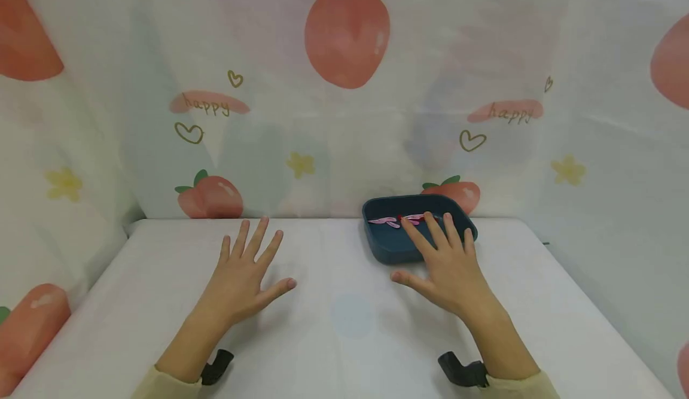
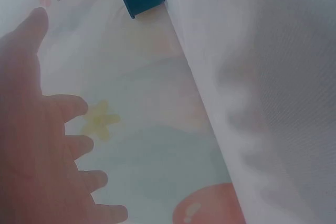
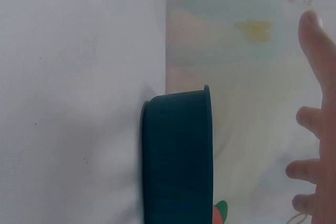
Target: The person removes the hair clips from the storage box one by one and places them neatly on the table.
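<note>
My left hand point(image 1: 239, 279) is held over the left half of the white table with its fingers spread, holding nothing. On the right, my right hand point(image 1: 449, 270) also has its fingers spread and holds nothing. In the head view its fingertips overlap a dark blue-green plastic bin point(image 1: 395, 254), which stands near the table's back edge. Inside the bin lie several small pink-and-white striped pieces point(image 1: 384, 221) with a bit of red point(image 1: 421, 219) among them; the right fingers partly hide them. The right wrist view shows the bin's side wall point(image 3: 178, 156) with the hand apart from it.
The table point(image 1: 334, 363) has a white cover with a pale round print near its middle. Behind it and on both sides hangs a light curtain point(image 1: 344, 124) printed with peaches, hearts and yellow flowers. A black wrist-mounted piece point(image 1: 464, 372) sits at the right cuff, another point(image 1: 217, 367) at the left.
</note>
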Tool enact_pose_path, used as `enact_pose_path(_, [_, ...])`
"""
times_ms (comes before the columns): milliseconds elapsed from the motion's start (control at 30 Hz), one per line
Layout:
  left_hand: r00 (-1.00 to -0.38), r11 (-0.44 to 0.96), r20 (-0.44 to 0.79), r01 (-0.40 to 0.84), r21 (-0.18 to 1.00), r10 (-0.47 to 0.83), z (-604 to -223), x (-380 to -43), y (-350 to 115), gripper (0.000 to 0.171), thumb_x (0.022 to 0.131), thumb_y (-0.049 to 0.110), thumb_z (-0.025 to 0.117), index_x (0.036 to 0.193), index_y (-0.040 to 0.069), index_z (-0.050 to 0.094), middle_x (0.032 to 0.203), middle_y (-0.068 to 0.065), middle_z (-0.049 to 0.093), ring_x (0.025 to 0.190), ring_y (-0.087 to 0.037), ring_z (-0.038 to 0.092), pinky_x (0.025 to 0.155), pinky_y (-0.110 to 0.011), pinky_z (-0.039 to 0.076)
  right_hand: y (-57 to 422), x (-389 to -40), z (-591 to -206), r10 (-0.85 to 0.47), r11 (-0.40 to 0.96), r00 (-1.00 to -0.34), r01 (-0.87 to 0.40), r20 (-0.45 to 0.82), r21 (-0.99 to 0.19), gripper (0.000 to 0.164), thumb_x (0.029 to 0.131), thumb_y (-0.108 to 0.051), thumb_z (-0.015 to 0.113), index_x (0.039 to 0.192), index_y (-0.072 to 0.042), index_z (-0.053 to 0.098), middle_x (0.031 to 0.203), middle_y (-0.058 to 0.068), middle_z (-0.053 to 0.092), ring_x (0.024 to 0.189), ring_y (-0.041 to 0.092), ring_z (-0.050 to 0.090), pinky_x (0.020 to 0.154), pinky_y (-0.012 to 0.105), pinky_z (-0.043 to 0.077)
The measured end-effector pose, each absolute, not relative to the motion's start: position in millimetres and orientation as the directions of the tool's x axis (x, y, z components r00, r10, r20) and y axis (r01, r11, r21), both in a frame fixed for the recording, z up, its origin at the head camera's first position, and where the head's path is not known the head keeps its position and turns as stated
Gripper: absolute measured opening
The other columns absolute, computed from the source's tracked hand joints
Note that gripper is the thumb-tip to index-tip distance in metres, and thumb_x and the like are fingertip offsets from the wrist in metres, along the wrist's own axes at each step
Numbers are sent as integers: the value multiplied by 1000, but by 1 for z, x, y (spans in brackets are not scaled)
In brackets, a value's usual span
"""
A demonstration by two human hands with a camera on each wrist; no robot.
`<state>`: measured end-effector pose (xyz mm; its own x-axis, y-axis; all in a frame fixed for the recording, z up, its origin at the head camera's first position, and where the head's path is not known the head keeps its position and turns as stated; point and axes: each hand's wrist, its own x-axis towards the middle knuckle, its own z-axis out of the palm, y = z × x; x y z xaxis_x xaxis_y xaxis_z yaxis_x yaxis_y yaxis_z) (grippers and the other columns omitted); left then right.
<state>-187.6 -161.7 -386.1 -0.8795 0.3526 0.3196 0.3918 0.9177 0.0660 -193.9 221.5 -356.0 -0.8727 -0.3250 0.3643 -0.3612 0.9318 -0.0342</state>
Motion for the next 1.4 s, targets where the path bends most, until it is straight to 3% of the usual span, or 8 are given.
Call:
enact_pose_path(400, [-876,906,335,405,121,346,-388,-188,-161,88,91,74,47,159,24,26,168,-8,4,152,-43,6,114,-72,13,222,-193,-356,-308,939,-888,-342,342,-41,96,80,-78,58,158,-31,27,163,20,23,148,52,12,108,78,14])
enact_pose_path(500, [-891,879,330,402,256,311,-392,-192,-160,79,94,68,48,158,28,28,167,-11,11,150,-47,13,110,-75,20,231,-195,-356,-297,936,-894,-342,336,-81,95,82,-75,59,159,-31,25,163,20,23,148,52,13,108,79,15])
enact_pose_path(633, [-924,750,287,376,545,254,-394,-199,-161,65,99,57,51,156,30,34,164,-13,20,147,-46,23,107,-75,27,246,-203,-351,-269,905,-900,-357,342,-230,89,86,-64,64,159,-29,25,163,20,23,147,53,15,107,79,17])
enact_pose_path(767, [-934,475,199,325,818,297,-392,-204,-158,53,102,46,51,152,32,40,161,-7,29,146,-40,29,108,-70,32,265,-212,-345,-254,847,-912,-371,323,-381,81,91,-53,66,158,-27,29,163,18,22,147,51,18,104,80,23])
enact_pose_path(900, [-918,170,97,174,970,384,-392,-212,-145,46,104,35,52,149,30,43,158,-2,34,144,-38,35,103,-60,45,286,-221,-344,-245,799,-924,-364,293,-479,72,93,-45,66,156,-28,34,163,14,25,147,47,22,103,79,25])
enact_pose_path(1067, [-905,-23,36,29,999,423,-392,-231,-124,45,102,32,56,146,29,47,155,-3,39,144,-36,36,96,-52,53,309,-240,-346,-209,757,-947,-315,244,-573,65,97,-42,63,155,-28,36,162,13,29,148,44,23,106,77,24])
enact_pose_path(1400, [-880,-122,8,-57,991,474,-402,-268,-87,48,102,35,57,148,29,45,156,-5,38,145,-39,34,94,-53,54,336,-276,-355,-203,694,-962,-272,181,-667,61,101,-40,57,153,-15,39,161,18,28,144,48,25,106,77,23])
